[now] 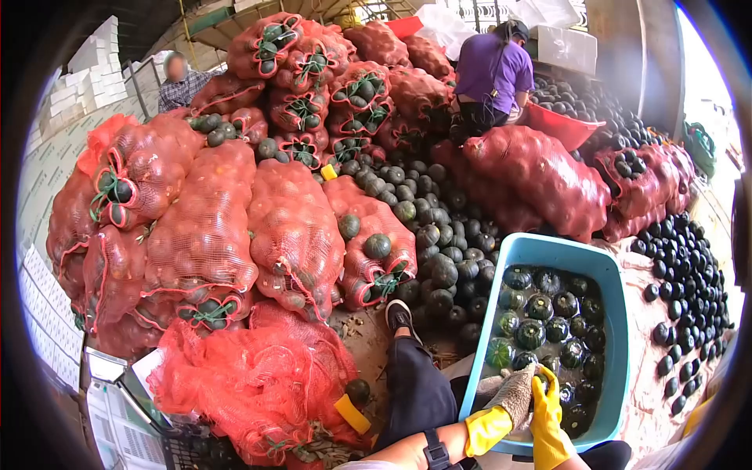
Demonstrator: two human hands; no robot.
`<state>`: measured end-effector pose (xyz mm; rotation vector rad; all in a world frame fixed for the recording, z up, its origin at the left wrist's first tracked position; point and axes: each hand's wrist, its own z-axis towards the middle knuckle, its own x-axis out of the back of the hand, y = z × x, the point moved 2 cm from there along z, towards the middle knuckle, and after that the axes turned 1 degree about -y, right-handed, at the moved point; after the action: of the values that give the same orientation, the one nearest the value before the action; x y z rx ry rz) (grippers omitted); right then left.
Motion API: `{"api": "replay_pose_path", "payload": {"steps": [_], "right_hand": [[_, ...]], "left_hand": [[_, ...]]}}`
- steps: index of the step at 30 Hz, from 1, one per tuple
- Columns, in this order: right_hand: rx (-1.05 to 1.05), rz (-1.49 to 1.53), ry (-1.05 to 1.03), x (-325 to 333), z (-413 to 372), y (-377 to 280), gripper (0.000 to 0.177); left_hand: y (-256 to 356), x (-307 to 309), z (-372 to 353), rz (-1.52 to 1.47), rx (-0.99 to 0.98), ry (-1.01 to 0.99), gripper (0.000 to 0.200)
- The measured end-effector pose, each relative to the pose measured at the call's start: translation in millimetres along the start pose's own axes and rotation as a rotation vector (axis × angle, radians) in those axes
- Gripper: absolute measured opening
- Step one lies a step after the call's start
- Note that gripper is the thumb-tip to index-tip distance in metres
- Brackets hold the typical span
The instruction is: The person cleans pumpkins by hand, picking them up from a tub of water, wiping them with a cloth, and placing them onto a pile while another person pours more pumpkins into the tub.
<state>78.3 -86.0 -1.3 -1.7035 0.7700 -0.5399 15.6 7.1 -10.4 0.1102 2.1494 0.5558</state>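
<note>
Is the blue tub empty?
No, many green squashes sit inside the tub.

Round dark-green squashes (pixel 530 334), some with pale stripes, sit wet, partly submerged and closely packed inside a rectangular light-blue tub (pixel 615 313). A rough brown cloth (pixel 513 398) is bunched at the tub's near-left side.

Stuffed red mesh sacks (pixel 202 211) piled at left, crumpled red netting (pixel 243 384) in front of them, a person in purple (pixel 492 69) beside a red basin (pixel 559 128), a white foam box (pixel 569 50) behind
</note>
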Motion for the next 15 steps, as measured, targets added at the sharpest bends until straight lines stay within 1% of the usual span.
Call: {"api": "replay_pose_path", "payload": {"steps": [1, 2, 3, 5, 6, 7, 8, 9, 10, 11, 13, 14, 15], "right_hand": [[0.03, -0.018, 0.007, -1, 5, -2, 0.058], [0.058, -0.035, 0.015, -2, 8, -3, 0.057], [0.019, -0.038, 0.014, -8, -25, 3, 0.057], [0.049, -0.088, 0.018, -3, -26, -14, 0.057], [0.028, -0.01, -0.008, -8, -37, -29, 0.057], [0.097, -0.039, -0.006, -12, -42, -29, 0.056], [0.162, -0.066, 0.0, -14, -47, -27, 0.055], [0.228, -0.099, 0.008, -12, -50, -27, 0.054], [0.256, -0.126, 0.007, -11, -52, -28, 0.054], [0.29, -0.126, -0.005, -13, -53, -32, 0.06], [0.299, -0.033, 0.085, -10, -47, -15, 0.069], [0.27, -0.177, 0.092, 0, -39, 1, 0.074], [0.14, -0.258, 0.057, 9, -35, 2, 0.072]], "left_hand": [[4, -5, 2, -0.077, 0.015, -0.007, 0.045], [-1, 0, -11, -0.042, 0.016, -0.011, 0.042], [0, 0, -29, -0.007, 0.017, -0.015, 0.04], [20, -12, -36, 0.281, -0.073, -0.12, 0.04], [22, -9, -31, 0.352, -0.136, -0.16, 0.04], [24, -5, -26, 0.42, -0.203, -0.196, 0.041], [23, -1, -23, 0.378, -0.264, -0.224, 0.04], [33, -12, -35, 0.332, -0.323, -0.255, 0.04], [42, -26, -54, 0.283, -0.297, -0.203, 0.037], [38, -25, -49, 0.183, -0.155, -0.241, 0.036], [30, -21, -40, -0.019, 0.133, -0.306, 0.037], [27, -21, -40, 0.034, 0.124, -0.236, 0.04], [20, -21, -42, 0.018, 0.126, -0.196, 0.041]]}}
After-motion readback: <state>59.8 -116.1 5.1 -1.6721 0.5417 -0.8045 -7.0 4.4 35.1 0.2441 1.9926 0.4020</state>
